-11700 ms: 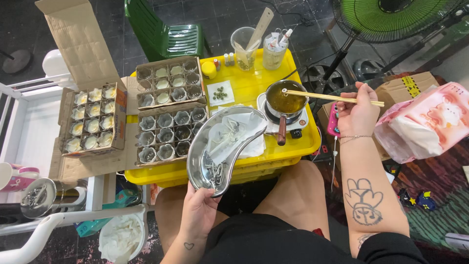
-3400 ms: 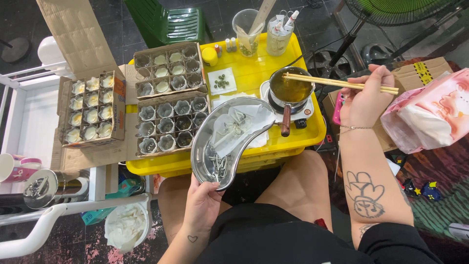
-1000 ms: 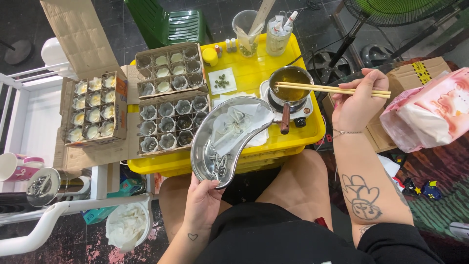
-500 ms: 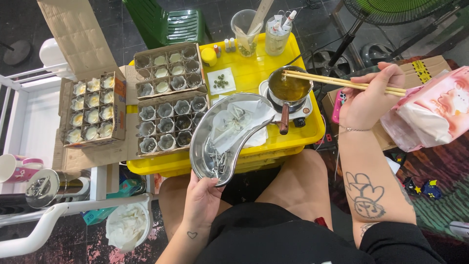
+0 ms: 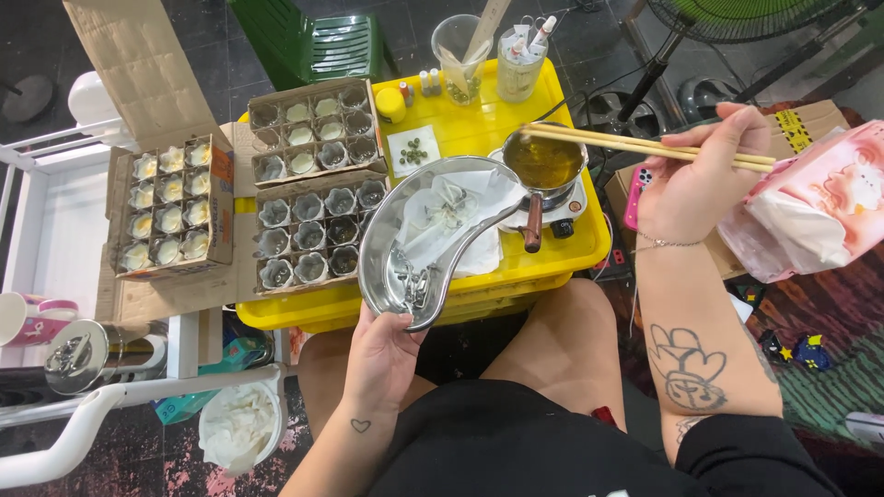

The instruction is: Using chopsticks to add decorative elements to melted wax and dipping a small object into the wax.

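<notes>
Dark flooring, a green chair (image 5: 318, 46) and a fan stand surround the yellow tray (image 5: 479, 138) that rests across the person's lap.

At the near edge, the left hand (image 5: 382, 354) is clamped on the lower rim of a kidney-shaped steel dish (image 5: 428, 235), thumb over the lip and fingers beneath. The dish is shiny and smooth, lined with crumpled white tissue, and small metal wick clips lie in a heap at its lower end. The right hand (image 5: 695, 184) pinches a pair of pale wooden chopsticks (image 5: 645, 145), fingers closed around their far ends, with the tips reaching over the rim of the small pot (image 5: 543, 161).

Compared with half a second ago, the dish has been lifted and swung nearer the pot, so its upper end now almost touches the pot's wooden handle, and the chopsticks have risen slightly, their tips now at the pot's far rim instead of across its amber liquid. I take this to mean the dish is being brought in close to the pot.

Further out, the pot sits on a little white hotplate. To the left, cardboard boxes (image 5: 313, 184) with dividers hold flower-shaped glass cups, some filled with pale wax. A pink soft pack (image 5: 820, 207) lies to the right.
</notes>
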